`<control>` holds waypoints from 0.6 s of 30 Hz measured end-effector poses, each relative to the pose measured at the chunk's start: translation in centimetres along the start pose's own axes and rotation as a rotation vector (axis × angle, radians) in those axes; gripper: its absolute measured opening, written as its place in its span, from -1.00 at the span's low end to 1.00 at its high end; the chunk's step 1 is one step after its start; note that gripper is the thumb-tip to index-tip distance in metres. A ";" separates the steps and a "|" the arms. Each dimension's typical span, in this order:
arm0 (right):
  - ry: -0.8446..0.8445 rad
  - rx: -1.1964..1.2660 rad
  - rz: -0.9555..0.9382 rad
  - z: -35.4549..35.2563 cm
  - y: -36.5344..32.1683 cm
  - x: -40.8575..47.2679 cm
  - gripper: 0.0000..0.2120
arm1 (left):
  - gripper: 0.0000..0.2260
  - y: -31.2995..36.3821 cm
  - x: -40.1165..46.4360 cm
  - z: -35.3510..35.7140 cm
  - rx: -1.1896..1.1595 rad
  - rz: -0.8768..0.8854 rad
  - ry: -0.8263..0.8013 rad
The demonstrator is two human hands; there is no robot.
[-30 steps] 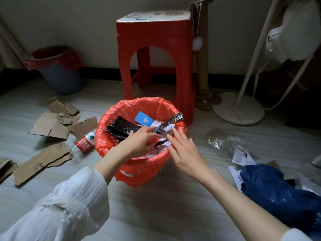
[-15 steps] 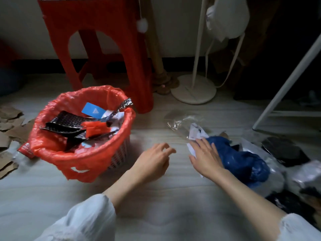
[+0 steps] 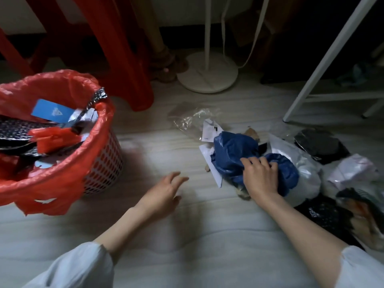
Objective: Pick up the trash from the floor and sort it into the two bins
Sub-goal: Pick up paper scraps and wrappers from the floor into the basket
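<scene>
At nine o'clock in my view stands the white perforated plastic basket lined with a red plastic bag (image 3: 99, 163), its rim draped in the liner and its inside heaped with black bubble-wrap mailers (image 3: 14, 129), a blue card (image 3: 52, 111), a scrap of red plastic and a strip of silver foil that pokes over the edge at the one o'clock side of the rim. Behind it, toward eleven o'clock, I see the legs of a red plastic stool (image 3: 116, 48). At six o'clock my left hand (image 3: 162, 194) hovers low over the pale wood-grain floor (image 3: 187, 235), fingers spread and loosely curved, holding nothing. At twelve o'clock sits the round white base of a floor stand (image 3: 207, 77). Just right of centre a crumpled clear plastic wrapper (image 3: 191, 119) and white paper slips (image 3: 209, 129) lie on the floor, touching the crumpled blue plastic bag (image 3: 232, 150). My right hand (image 3: 260, 177) rests on that blue bag at three o'clock, fingers curled into its folds and gripping it. Further right lie a white plastic mailer (image 3: 307, 171), a black mailer (image 3: 320, 144) and a pale pink wrapper (image 3: 353, 171).
</scene>
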State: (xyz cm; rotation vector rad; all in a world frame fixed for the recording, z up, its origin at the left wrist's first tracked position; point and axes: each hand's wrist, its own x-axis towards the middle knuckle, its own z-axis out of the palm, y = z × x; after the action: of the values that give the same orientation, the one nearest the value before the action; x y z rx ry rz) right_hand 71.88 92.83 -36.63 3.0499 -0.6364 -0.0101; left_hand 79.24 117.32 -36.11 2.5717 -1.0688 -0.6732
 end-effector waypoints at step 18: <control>0.520 0.646 -0.415 -15.7 -10.6 1.0 -0.55 | -0.66 1.7 -4.5 -17.2 0.406 0.164 0.896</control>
State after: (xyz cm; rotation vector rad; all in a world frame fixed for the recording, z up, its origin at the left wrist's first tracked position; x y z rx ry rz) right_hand 77.20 102.56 -21.26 3.4487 0.0572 1.1373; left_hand 84.32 120.67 -19.35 2.5599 -1.1094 0.7588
